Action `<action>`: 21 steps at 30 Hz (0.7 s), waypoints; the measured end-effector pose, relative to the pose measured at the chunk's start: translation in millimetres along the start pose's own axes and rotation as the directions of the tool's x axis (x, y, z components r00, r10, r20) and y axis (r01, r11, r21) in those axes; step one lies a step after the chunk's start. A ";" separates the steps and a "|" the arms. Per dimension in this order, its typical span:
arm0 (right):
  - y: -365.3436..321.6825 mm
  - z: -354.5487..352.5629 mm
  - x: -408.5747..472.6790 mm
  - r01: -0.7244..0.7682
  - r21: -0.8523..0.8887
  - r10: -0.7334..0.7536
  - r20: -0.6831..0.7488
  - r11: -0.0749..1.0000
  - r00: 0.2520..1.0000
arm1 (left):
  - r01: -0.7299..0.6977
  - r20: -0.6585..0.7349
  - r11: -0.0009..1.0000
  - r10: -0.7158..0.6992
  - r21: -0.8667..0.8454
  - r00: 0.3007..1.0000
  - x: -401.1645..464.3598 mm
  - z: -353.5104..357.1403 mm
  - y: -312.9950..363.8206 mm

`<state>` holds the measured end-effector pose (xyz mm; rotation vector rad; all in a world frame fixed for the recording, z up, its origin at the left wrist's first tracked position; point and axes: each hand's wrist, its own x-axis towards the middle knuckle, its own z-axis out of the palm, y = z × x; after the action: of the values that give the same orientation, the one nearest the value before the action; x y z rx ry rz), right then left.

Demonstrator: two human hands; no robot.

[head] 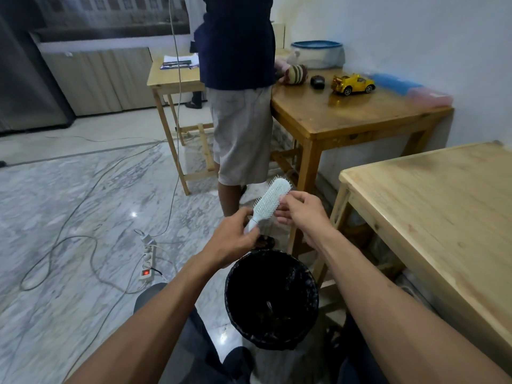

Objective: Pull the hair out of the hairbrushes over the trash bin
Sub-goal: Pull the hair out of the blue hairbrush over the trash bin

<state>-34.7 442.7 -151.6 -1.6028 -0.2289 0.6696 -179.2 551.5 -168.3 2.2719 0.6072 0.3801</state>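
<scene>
One pale blue hairbrush (270, 202) is tilting up and away above the far rim of the black-lined trash bin (271, 299). The left hand (235, 239) is gripping its handle; the right hand (300, 207) is pinching at the bristles near the head. Small dark clumps, maybe hair, are lying in the bin.

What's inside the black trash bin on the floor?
The trash bin is lined with a black bag, and a few faint bits lie near the bottom. The dark interior hides what they are.
</scene>
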 end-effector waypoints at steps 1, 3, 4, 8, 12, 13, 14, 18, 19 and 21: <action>-6.2 -2.2 -0.7 0.023 -0.014 -0.024 -0.027 1.000 0.999 | -0.029 -0.019 1.000 0.029 0.001 0.999 1.0 -1.0 4.7; -17.6 -7.6 -0.2 0.051 -0.020 -0.053 -0.074 0.998 0.996 | -0.078 -0.047 0.997 0.079 0.013 0.996 5.6 -2.5 12.3; -24.5 -12.6 -0.3 0.070 -0.006 -0.071 -0.095 0.998 0.993 | -0.107 -0.054 0.994 0.108 0.024 0.993 8.0 -3.4 18.0; -59.5 -43.8 -11.9 0.156 0.034 -0.148 -0.179 0.987 0.973 | -0.203 -0.084 0.979 0.205 0.034 0.975 18.7 -4.0 51.5; -93.8 -89.3 -31.5 0.242 0.030 -0.226 -0.259 0.970 0.939 | -0.312 -0.081 0.949 0.314 0.040 0.946 34.8 5.0 99.2; -99.7 -102.1 -35.7 0.254 0.019 -0.238 -0.284 0.967 0.929 | -0.343 -0.069 0.938 0.347 0.054 0.935 37.8 8.7 113.5; -104.6 -115.6 -39.9 0.262 0.010 -0.246 -0.312 0.965 0.918 | -0.371 -0.054 0.926 0.375 0.073 0.925 39.7 12.6 127.8; -116.7 -169.8 -60.2 0.285 -0.009 -0.261 -0.430 0.959 0.865 | -0.444 0.008 0.889 0.446 0.117 0.895 44.8 37.2 182.7; -118.8 -183.6 -66.5 0.289 -0.018 -0.265 -0.457 0.957 0.849 | -0.458 0.015 0.881 0.459 0.117 0.888 45.7 45.8 195.6; -120.7 -211.7 -77.2 0.298 -0.035 -0.273 -0.508 0.954 0.817 | -0.487 0.034 0.866 0.487 0.110 0.873 46.4 64.2 220.2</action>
<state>45.9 244.0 -12.3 -1.5992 -0.0572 0.0028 -43.8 403.5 -48.0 2.5245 0.0348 0.5948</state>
